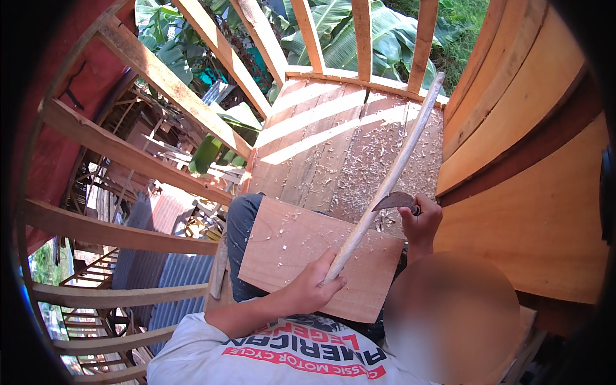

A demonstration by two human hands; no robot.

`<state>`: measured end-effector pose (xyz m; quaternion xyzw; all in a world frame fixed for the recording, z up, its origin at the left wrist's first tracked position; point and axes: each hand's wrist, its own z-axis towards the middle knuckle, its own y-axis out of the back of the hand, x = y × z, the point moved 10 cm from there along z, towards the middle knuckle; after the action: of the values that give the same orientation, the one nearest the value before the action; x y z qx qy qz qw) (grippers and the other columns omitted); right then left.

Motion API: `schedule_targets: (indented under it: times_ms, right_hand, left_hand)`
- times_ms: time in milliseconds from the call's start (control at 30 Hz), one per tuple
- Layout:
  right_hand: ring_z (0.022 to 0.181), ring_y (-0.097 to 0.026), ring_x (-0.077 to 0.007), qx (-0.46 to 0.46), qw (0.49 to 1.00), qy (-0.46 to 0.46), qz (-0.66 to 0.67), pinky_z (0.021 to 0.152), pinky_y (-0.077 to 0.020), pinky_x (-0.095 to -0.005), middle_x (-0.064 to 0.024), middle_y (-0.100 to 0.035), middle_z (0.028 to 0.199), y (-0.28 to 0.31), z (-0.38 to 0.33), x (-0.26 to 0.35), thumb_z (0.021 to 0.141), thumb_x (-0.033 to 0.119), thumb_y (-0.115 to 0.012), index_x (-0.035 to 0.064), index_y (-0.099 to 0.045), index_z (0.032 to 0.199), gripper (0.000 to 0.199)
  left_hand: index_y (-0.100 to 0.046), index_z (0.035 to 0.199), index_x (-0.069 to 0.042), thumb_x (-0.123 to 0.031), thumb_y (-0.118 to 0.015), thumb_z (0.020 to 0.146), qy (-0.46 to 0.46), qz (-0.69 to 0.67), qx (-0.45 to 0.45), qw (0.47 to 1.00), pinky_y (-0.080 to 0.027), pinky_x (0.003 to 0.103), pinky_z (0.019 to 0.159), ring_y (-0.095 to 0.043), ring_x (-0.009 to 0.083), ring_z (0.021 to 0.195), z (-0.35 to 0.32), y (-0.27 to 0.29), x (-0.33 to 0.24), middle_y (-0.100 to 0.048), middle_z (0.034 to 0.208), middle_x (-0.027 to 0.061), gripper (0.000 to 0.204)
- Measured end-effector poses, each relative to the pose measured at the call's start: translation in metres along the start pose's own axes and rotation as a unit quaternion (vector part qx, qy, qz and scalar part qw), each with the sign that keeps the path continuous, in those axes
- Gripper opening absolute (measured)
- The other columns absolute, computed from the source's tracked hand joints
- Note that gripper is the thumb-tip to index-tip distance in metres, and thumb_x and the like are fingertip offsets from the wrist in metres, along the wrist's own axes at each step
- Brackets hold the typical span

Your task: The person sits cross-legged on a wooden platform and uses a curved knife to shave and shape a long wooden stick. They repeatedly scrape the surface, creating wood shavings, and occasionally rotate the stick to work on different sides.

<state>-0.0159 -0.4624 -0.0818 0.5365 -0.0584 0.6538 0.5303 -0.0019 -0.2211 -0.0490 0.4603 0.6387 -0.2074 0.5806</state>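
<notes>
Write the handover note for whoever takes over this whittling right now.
Left hand: shut around the lower end of the long wooden stick, which lies slanted across the board on the lap.
Right hand: shut on the curved knife, blade at the stick's mid-length.
Done: the stick looks pale and shaved; shavings cover the plank floor and board.
Left: probably more shaving where the blade sits; how smooth the stick is cannot be judged.
</notes>
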Motion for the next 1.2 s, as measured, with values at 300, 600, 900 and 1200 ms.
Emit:
schedule_targets:
  times_ms: [300, 600, 900, 1200]
  right_hand:
    - [0.042, -0.046, -0.0291, 0.106, 0.988, 0.064, 0.088, 0.043, -0.0350, -0.0380, -0.0116, -0.040, 0.047, -0.024, -0.010, 0.042, 0.075, 0.076, -0.058, 0.0030, -0.047, 0.057, 0.076]
    - [0.043, -0.045, -0.0299, 0.031, 0.998, 0.037, 0.038, 0.044, -0.0337, -0.0389, -0.0122, -0.042, 0.047, -0.019, -0.010, 0.018, 0.074, 0.077, -0.056, 0.0016, -0.047, 0.058, 0.078]
    - [0.050, -0.033, -0.0115, -0.063, 0.985, -0.098, 0.130, 0.046, -0.0255, -0.0364, -0.0034, -0.031, 0.050, 0.025, 0.008, -0.042, 0.090, 0.063, -0.050, -0.0022, -0.042, 0.060, 0.072]
    - [0.043, -0.044, -0.0255, 0.005, 0.998, 0.049, 0.031, 0.045, -0.0316, -0.0377, -0.0119, -0.040, 0.049, -0.009, -0.004, 0.023, 0.084, 0.067, -0.054, 0.0028, -0.044, 0.058, 0.071]
  left_hand:
    - [-0.042, 0.096, -0.009, -0.011, -0.055, 0.090, 0.122, -0.320, 0.061, 0.938, -0.030, 0.021, 0.039, -0.040, 0.0052, 0.044, 0.017, 0.001, 0.014, -0.041, 0.064, -0.0031, 0.015]
    - [-0.043, 0.100, -0.002, -0.009, -0.056, 0.088, 0.031, -0.049, 0.003, 0.998, -0.041, 0.033, 0.064, -0.046, 0.0158, 0.071, 0.013, 0.002, 0.000, -0.046, 0.077, 0.0060, 0.019]
    - [-0.043, 0.097, -0.006, -0.009, -0.057, 0.089, 0.081, -0.087, 0.105, 0.987, -0.039, 0.025, 0.058, -0.044, 0.0079, 0.067, -0.023, -0.035, 0.016, -0.041, 0.078, 0.0008, 0.017]
    - [-0.045, 0.094, -0.004, -0.011, -0.059, 0.086, 0.035, -0.049, 0.015, 0.998, -0.041, 0.031, 0.068, -0.046, 0.0146, 0.075, 0.005, 0.002, 0.001, -0.045, 0.082, 0.0033, 0.017]
